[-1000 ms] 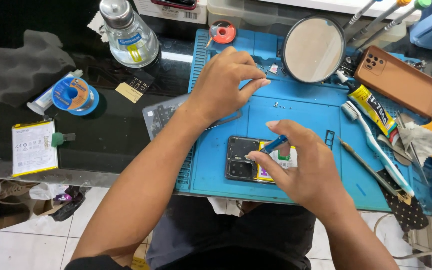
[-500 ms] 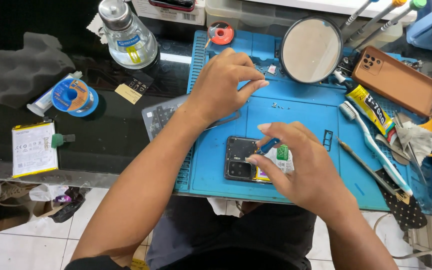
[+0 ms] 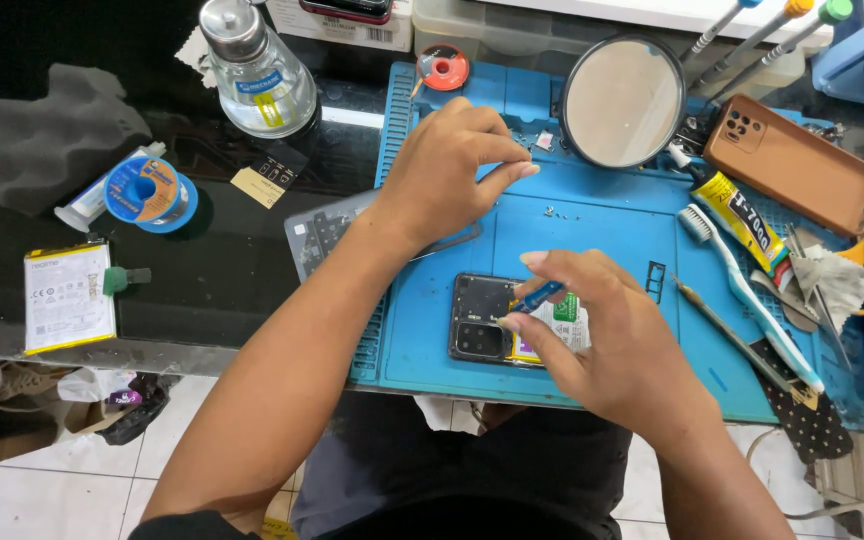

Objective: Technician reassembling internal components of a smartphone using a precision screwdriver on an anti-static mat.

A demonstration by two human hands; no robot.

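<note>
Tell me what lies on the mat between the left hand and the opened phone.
In the head view, only bare blue mat with a few tiny screws lies between the left hand and the opened phone.

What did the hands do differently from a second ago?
The right hand slid slightly left along the opened black phone, still pinching the small blue-handled tool. The left hand stayed on the blue work mat; nothing else moved.

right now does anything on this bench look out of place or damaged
The phone on the blue mat lies with its back cover off and its insides exposed, under the right hand holding a blue tool. Tiny loose parts lie scattered near the left hand.
</note>
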